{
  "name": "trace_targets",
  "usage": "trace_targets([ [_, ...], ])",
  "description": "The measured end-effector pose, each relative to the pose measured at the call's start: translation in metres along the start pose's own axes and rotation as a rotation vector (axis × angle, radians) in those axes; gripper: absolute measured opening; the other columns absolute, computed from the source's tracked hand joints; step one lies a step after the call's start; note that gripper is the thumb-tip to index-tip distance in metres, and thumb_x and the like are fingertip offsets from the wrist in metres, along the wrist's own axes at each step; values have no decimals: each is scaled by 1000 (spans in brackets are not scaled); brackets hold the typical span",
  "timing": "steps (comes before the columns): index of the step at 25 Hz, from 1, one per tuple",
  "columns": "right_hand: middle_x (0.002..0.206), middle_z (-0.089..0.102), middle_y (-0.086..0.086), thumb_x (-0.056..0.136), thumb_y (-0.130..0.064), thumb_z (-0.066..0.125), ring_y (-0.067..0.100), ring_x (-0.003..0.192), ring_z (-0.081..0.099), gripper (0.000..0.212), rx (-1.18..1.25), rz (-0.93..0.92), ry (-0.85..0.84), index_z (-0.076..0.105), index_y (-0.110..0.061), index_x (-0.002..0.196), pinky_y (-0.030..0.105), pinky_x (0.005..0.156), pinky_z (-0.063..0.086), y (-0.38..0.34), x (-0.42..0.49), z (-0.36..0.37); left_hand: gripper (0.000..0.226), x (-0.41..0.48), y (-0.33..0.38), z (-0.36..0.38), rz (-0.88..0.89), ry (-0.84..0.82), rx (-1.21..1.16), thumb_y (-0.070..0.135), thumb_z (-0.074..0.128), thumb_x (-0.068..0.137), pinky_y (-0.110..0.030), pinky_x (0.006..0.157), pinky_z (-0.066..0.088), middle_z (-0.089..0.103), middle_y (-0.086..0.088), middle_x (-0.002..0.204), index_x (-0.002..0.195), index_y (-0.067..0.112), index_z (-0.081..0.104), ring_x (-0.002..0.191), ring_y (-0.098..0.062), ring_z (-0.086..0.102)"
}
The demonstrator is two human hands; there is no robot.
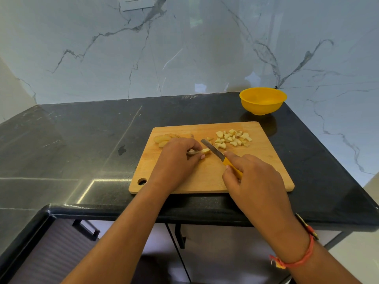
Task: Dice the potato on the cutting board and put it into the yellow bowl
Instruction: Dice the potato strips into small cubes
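A wooden cutting board [256, 173] lies on the black counter. My left hand [176, 160] pinches a strip of potato [205, 151] near the board's middle. My right hand [252, 179] grips a knife [213, 149] by its yellow handle, forefinger along the blade's back, with the blade just right of the strip. A pile of diced potato [233, 138] lies on the board's far right part. Several uncut potato slices [164, 138] lie at the far left of the board, partly hidden by my left hand. The yellow bowl [263, 101] stands beyond the board at the counter's back right.
The black stone counter [82, 140] stretches to the left of the board, with a small dark spot on it. A marble wall [184, 48] closes the back and right side. The counter's front edge runs just below the board, above cabinet doors with handles [90, 230].
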State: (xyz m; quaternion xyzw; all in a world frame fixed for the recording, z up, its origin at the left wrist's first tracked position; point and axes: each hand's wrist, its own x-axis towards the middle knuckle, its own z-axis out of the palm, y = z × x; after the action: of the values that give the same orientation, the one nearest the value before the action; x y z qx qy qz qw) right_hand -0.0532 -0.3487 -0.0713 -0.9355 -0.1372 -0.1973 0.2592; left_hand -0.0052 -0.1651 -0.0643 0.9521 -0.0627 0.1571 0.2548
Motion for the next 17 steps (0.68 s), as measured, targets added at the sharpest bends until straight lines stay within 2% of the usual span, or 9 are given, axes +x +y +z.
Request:
trace_targets([
  [5,73,45,-12,97,-34,50,9,62,45,41,-67,-13,-33,53,-32,138,15,51,32,-5,-1,-2,19,0,-2,2,6,-1,-2,39,66,90,-23,83,46,67,14,102,106,31,71,96,-5,55],
  [8,77,43,-11,99,-32,46,9,63,44,44,-166,-46,-73,49,-30,142,20,53,32,-8,-2,-1,14,1,-1,2,-1,4,-19,36,68,90,-21,81,46,68,14,98,101,30,73,92,-3,56],
  [13,90,40,-10,103,-28,39,6,75,40,46,-193,-96,-135,38,-27,148,22,64,30,-14,10,4,8,1,-2,-1,-14,0,-50,32,70,89,-8,68,37,68,16,90,94,27,74,79,5,53],
  [17,90,39,-10,102,-27,40,6,76,40,44,-180,-86,-135,43,-26,146,22,64,30,-16,14,6,7,1,-3,-1,-10,6,-63,31,71,88,-14,73,45,69,16,89,92,28,74,82,2,57],
])
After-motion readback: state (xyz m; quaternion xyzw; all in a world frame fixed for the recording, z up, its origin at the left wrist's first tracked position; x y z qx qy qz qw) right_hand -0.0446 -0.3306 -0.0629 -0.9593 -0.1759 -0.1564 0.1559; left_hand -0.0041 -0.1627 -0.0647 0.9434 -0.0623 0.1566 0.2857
